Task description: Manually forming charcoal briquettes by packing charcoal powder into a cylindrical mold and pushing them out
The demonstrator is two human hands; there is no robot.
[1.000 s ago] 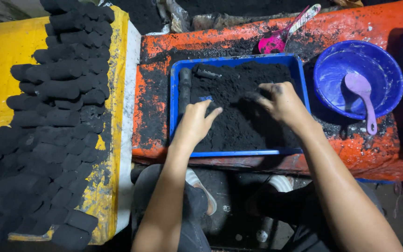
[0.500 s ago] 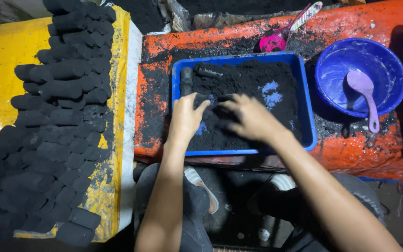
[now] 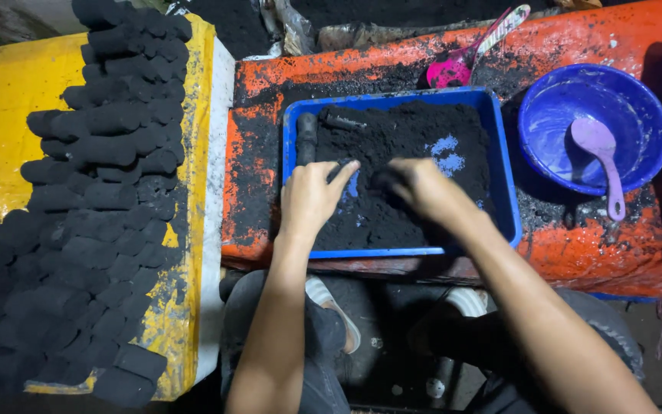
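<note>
1. An orange table [image 3: 576, 253], smeared with black dust, carries the work things.
2. To its left, a yellow sheet [image 3: 1, 138] bears a wide spread of black cylindrical briquettes [image 3: 93, 215], lying packed side by side.
3. A blue rectangular tray [image 3: 506, 184] sits on the table, filled with loose black powder [image 3: 408, 138]; bare blue patches show through near the middle.
4. A round blue bowl [image 3: 637, 115] stands just right of the tray, with a lilac spoon [image 3: 603, 157] lying inside.
5. A pink scoop [image 3: 461, 65] rests behind the tray.
6. The left hand [image 3: 312, 199] lies on the powder at the tray's left side, fingers loosely curled, holding nothing that shows.
7. The right hand [image 3: 419, 188] lies near the tray's middle, fingers bent into the powder; whether it grips any, I cannot tell.
8. A black roll [image 3: 306, 138] lies along the tray's left wall.
</note>
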